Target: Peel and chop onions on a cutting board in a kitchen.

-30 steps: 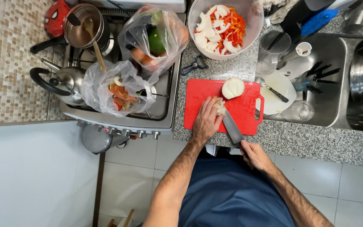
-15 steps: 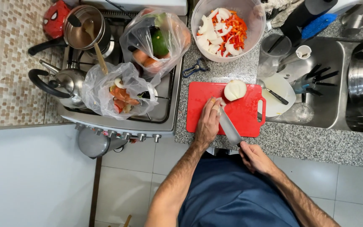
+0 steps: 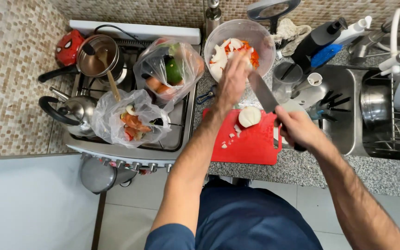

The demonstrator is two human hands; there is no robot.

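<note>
My left hand (image 3: 233, 78) is raised over the clear bowl (image 3: 265, 38), which holds white and orange chopped vegetables; its fingers are curled, and what they hold is blurred. My right hand (image 3: 297, 128) grips a kitchen knife (image 3: 262, 91) whose blade angles up toward the bowl beside my left hand. On the red cutting board (image 3: 251, 146) below lies half an onion (image 3: 249, 116) with a few small white bits near it.
A stove (image 3: 181, 125) at left carries two plastic bags of vegetables (image 3: 128, 121) (image 3: 168, 68), a kettle (image 3: 72, 111) and a pot with a wooden spoon (image 3: 99, 56). A steel sink (image 3: 343, 111) with utensils and a dish rack (image 3: 390, 111) lie right. Granite counter edge runs in front.
Both hands have lifted from the cutting board to the bowl; the knife went up with them. Before, my left hand pressed onion on the board while the knife cut beside it.
</note>
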